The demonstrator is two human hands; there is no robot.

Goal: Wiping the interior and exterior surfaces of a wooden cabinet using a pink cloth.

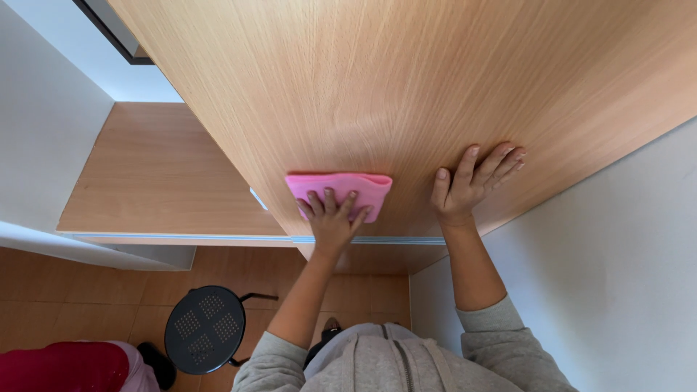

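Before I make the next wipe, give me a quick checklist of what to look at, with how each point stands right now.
1. Cloth under the hand: ok. The left hand lies flat on the pink cloth, fingers spread.
2. Cloth flat on the wooden panel: ok, it lies folded against the surface.
3. Other hand steadying: ok. The right hand rests open on the panel beside the cloth, apart from it.
4. Panel ahead of the cloth: ok, nothing lies on it.
5. Floor near the feet: not ok. A black stool stands close on the left.
6. Dust or marks on the panel: cannot tell.
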